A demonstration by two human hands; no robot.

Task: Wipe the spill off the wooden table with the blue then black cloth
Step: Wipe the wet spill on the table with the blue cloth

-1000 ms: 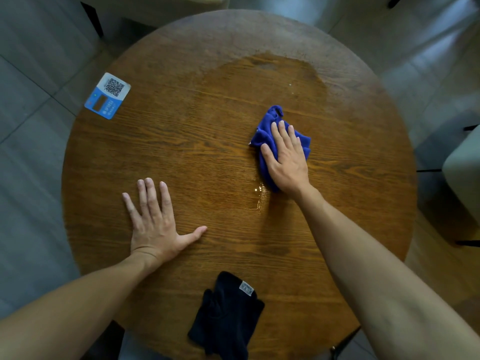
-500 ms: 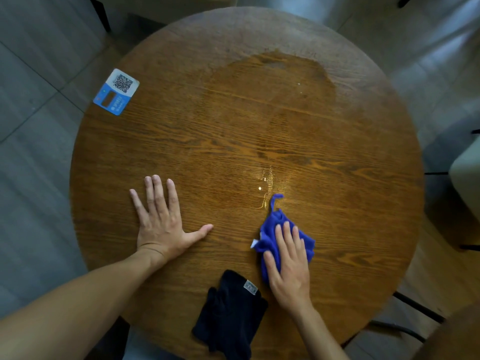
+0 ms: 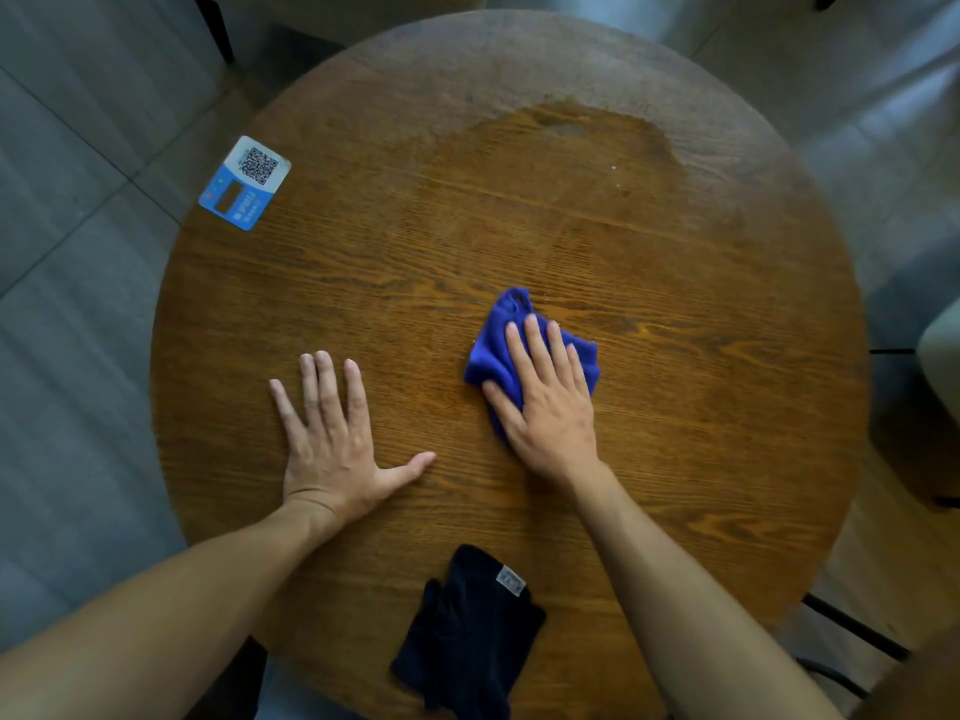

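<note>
A crumpled blue cloth (image 3: 491,348) lies near the middle of the round wooden table (image 3: 727,407). My right hand (image 3: 548,402) presses flat on top of it, fingers spread over the fabric. My left hand (image 3: 332,439) rests palm down on the bare wood to the left, fingers apart, holding nothing. A darker damp patch (image 3: 566,142) covers the far part of the tabletop. The black cloth (image 3: 467,636), with a small grey tag, lies folded at the near edge between my forearms.
A blue and white QR-code card (image 3: 244,181) sits at the table's far left edge. Grey tiled floor surrounds the table. Dark chair legs (image 3: 852,634) show at lower right, and a pale seat (image 3: 940,350) at the right edge.
My right hand pulled the blue cloth toward the near edge, then pushed it back out to the middle. The small wet streak near the centre is no longer visible. My left hand stayed put.
</note>
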